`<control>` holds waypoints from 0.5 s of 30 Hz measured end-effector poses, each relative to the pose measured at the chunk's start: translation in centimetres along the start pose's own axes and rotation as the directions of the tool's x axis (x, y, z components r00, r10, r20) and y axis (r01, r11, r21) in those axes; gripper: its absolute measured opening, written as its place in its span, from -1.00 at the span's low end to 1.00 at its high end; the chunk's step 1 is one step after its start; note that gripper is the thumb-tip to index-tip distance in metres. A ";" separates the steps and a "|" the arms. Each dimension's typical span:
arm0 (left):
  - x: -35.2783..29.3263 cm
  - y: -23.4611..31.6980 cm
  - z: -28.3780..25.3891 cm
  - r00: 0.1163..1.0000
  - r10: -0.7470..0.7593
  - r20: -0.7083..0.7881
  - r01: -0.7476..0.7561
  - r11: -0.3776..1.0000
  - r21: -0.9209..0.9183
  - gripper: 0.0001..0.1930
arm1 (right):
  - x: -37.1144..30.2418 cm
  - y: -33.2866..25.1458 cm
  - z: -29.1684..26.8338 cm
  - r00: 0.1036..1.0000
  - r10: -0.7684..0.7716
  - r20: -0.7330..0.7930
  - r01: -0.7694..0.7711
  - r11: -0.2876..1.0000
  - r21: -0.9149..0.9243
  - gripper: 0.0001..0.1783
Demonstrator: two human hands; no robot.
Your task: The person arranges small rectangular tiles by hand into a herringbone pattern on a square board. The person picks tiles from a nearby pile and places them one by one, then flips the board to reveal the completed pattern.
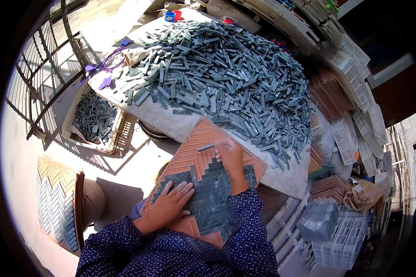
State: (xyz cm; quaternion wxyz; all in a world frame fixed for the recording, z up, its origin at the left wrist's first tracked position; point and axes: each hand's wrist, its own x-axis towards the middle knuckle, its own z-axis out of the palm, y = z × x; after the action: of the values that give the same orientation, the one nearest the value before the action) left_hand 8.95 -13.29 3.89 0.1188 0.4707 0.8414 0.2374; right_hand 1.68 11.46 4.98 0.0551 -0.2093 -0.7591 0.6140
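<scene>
An orange-brown ridged template board (205,134) lies tilted in front of me, its near corner against my lap. Dark green-grey stone strips (210,198) fill much of it in a herringbone pattern, with bare grooves at the far part and near corner. My left hand (173,203) rests flat on the laid strips at the left, fingers stretched out. Over the bare grooves, my right hand (229,154) pinches one end of a single stone strip (206,147), which points left.
A large heap of loose strips (231,69) covers the table (157,117) beyond the board. At left stand a crate of strips (71,117) and a stack of filled boards (55,203). White plastic crates (342,242) and brown boards (328,189) are piled at right.
</scene>
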 end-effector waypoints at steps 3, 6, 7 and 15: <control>0.7 -0.5 -0.4 0.998 -0.015 -0.058 0.012 0.999 -0.040 -0.24 | 1.3 1.5 -1.7 0.994 -0.069 -0.089 0.060 0.992 -0.107 -0.71; 1.9 -1.8 -1.3 0.986 -0.086 -0.141 0.084 0.996 -0.015 -0.26 | 2.4 1.0 -2.3 0.957 -0.234 -0.172 0.160 0.919 -0.360 -0.69; 2.4 -2.3 -1.0 0.988 -0.081 -0.134 0.084 0.996 0.013 -0.25 | 3.0 1.1 -3.1 0.924 -0.345 -0.168 0.233 0.852 -0.468 -0.65; 3.2 -2.6 -0.4 0.992 -0.081 -0.100 0.088 0.994 0.068 -0.24 | 8.1 0.0 -7.4 0.921 -0.381 0.085 0.253 0.419 -0.872 0.03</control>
State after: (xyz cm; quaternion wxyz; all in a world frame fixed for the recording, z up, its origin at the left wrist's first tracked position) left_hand 5.18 -11.87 2.95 0.0705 0.4263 0.8735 0.2242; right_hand -3.11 21.34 5.38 0.1044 -0.0989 -0.9836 0.1087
